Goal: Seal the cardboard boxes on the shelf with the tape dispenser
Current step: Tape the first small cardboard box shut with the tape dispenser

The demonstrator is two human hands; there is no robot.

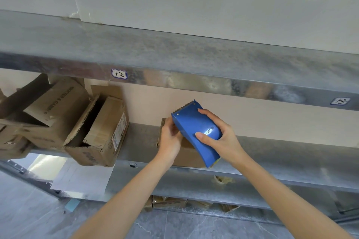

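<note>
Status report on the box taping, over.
Right hand grips tape dispenser. Left hand against it, grip unclear. Small box behind, on shelf. Nothing blocking.

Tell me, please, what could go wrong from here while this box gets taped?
The right hand holds the tape dispenser with its serrated blade bare, and the left hand sits close beside it: a slip might cut it. The small box behind the hands lies near the front edge of the shelf; pressing tape could shift it. The open box at the left overhangs that edge and may tip if bumped.
</note>
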